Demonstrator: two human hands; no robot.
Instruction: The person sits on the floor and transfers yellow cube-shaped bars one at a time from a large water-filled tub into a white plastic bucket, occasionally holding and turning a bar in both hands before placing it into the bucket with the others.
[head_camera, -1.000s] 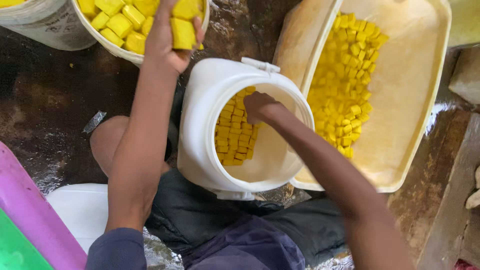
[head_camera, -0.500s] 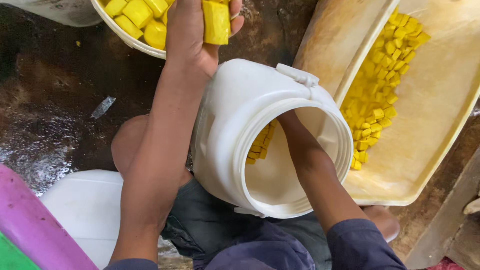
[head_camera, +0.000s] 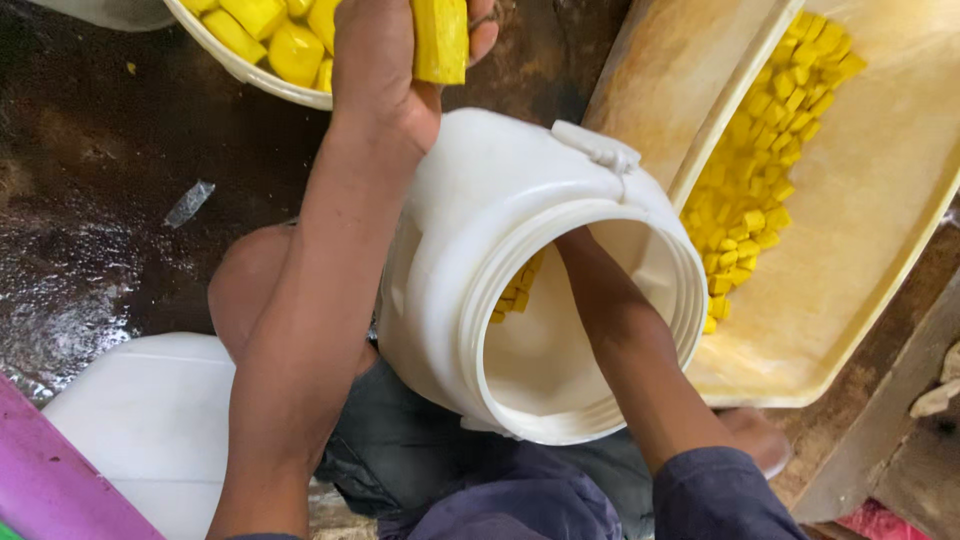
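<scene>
We saw one wide-mouthed white plastic jar (head_camera: 480, 240) tilted on the lap, the right hand hidden inside, grip unclear. Farther off, the left hand (head_camera: 385, 60) gripped one long yellow block (head_camera: 440, 38) above one white bowl (head_camera: 235, 65); one cream tray (head_camera: 860, 290) sat on the wet dark floor (head_camera: 90, 190).

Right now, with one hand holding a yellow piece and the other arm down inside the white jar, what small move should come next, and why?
Probably bring the left hand with its yellow piece down to the white jar mouth. The piece is held above the bowl of yellow pieces, clear of the jar, while the right arm reaches into the jar among the yellow cubes; that hand itself is hidden.
</scene>
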